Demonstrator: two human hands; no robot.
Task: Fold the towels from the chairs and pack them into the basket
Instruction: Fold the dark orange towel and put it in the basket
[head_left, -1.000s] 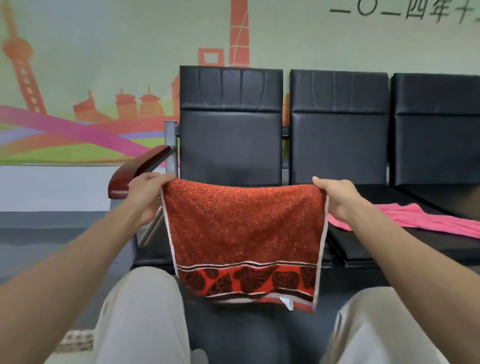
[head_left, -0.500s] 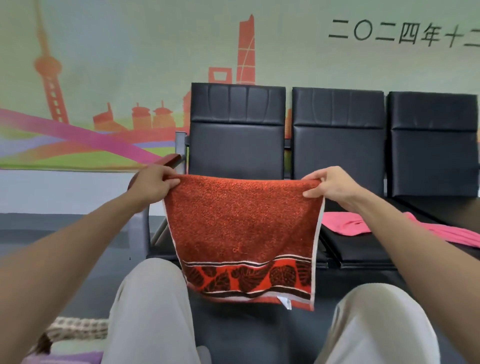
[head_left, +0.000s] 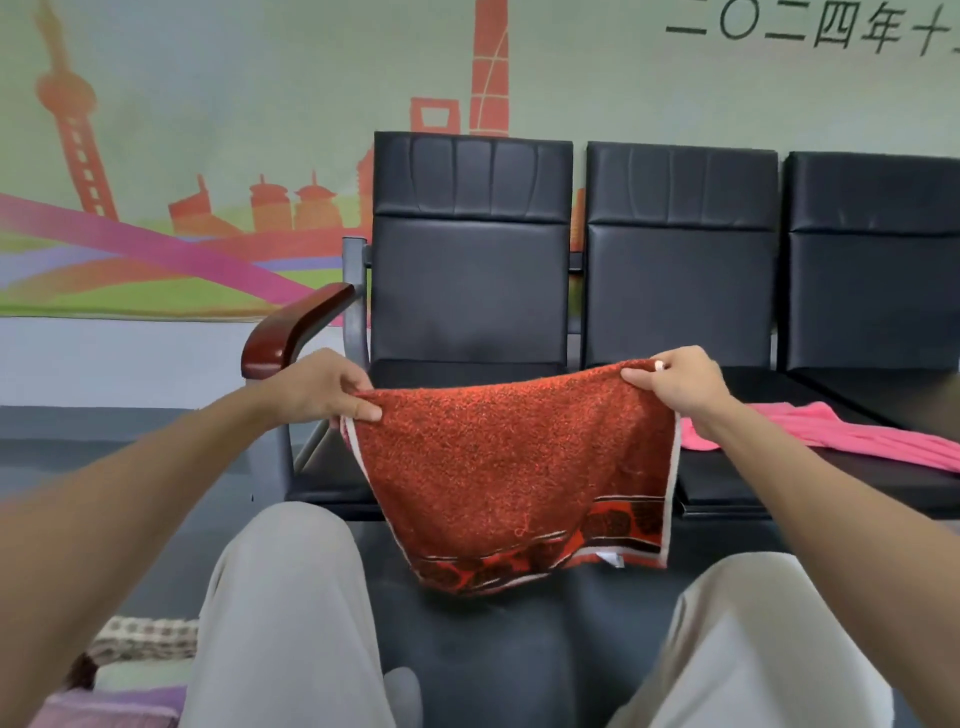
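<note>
Left hand (head_left: 317, 387) and right hand (head_left: 685, 387), apart, each pinching a top corner of red towel (head_left: 514, 467), hung mid-air over the knees (head_left: 291, 530) before the chairs (head_left: 470, 291); risk: skewed lower edge may fold crooked, or a loose pinch may drop it to floor (head_left: 519, 654)

Your left hand (head_left: 322, 387) and right hand (head_left: 680, 384) pinch the top corners of the red towel (head_left: 514, 462) at frame centre. A pink towel (head_left: 831, 436) lies on the chairs (head_left: 675, 291) at right; the basket (head_left: 140, 631) sits lower left.
</note>
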